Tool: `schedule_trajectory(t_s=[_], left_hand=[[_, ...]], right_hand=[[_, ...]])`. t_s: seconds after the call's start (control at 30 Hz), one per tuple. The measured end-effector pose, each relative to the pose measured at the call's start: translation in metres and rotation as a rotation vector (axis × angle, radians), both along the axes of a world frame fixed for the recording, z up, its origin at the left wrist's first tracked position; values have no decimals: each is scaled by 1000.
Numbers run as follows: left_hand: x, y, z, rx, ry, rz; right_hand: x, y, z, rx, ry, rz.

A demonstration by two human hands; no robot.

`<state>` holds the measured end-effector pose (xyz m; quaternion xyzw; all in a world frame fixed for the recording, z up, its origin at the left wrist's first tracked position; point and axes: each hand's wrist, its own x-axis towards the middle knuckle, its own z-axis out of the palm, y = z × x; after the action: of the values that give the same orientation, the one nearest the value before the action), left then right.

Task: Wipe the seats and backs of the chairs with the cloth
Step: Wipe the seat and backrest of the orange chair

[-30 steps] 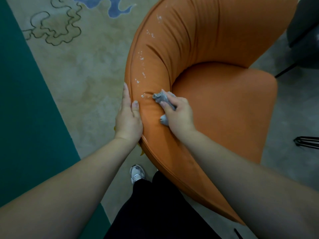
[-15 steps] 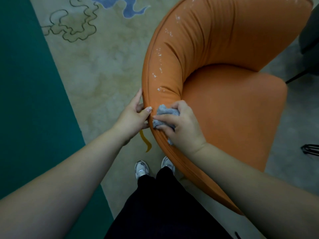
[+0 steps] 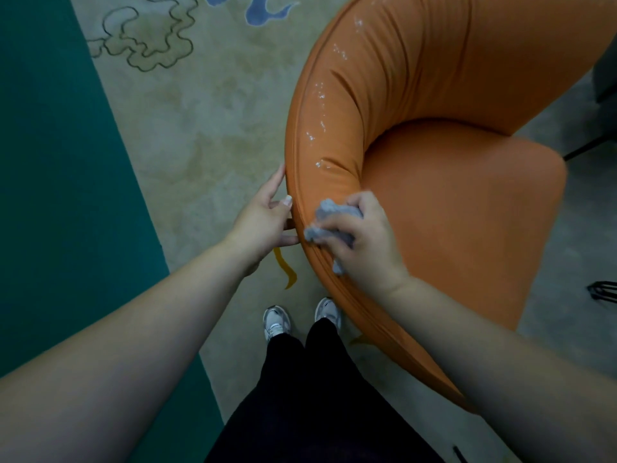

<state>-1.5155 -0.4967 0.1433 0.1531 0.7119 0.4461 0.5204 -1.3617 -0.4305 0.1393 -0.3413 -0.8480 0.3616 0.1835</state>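
Note:
An orange upholstered chair [image 3: 467, 202] with a curved back fills the right half of the view. White specks dot the top of its back rim [image 3: 320, 95]. My right hand [image 3: 364, 238] grips a crumpled grey cloth [image 3: 329, 222] and presses it against the near part of the back rim. My left hand [image 3: 263, 218] rests on the outer side of the back, thumb on the rim and fingers straight along the fabric, just left of the cloth.
A beige carpet with a cloud pattern [image 3: 150, 41] and a teal border [image 3: 60, 195] lies to the left. My feet in white shoes [image 3: 277, 322] stand close to the chair. Dark chair legs [image 3: 604, 290] show at the right edge.
My right hand with the cloth has slid down the back rim towards me. My left hand shifted from lying on the rim to its outer side.

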Motion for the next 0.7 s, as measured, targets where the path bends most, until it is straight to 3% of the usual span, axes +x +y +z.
schedule_trajectory(t_s=[0.13,0.37,0.57,0.7], left_hand=[[2,4,4,3,11,26],[-5,21,0,25,45,78],[-11,34,0,25,17,116],[-20,46,-2,35,86,130]], right_hand=[[27,-10,-8,-61,17,-36],[-74,50,-8,-89,120,-319],[-34,40,-17,-117,128,-117],[-39,44,-20,-95,147,-144]])
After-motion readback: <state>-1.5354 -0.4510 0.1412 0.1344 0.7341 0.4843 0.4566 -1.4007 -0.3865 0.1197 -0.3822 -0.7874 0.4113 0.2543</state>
